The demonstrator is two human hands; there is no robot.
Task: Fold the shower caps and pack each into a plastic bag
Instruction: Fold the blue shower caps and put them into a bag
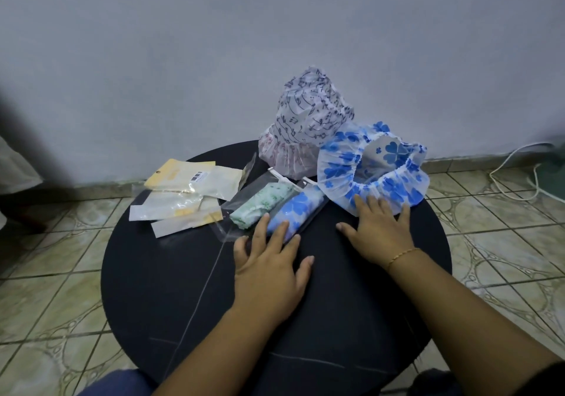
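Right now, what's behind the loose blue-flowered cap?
Behind and left of the blue-flowered cap stands a white cap with dark print, stacked on a pinkish cap. The blue cap hides their lower right edges.

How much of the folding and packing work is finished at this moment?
Done: two folded caps sit in clear bags, the green packed cap and the blue packed cap.
In hand: nothing gripped; the left hand rests by the packed caps, the right hand touches the open blue cap.
Left: that cap, the white patterned cap, using the empty bags.
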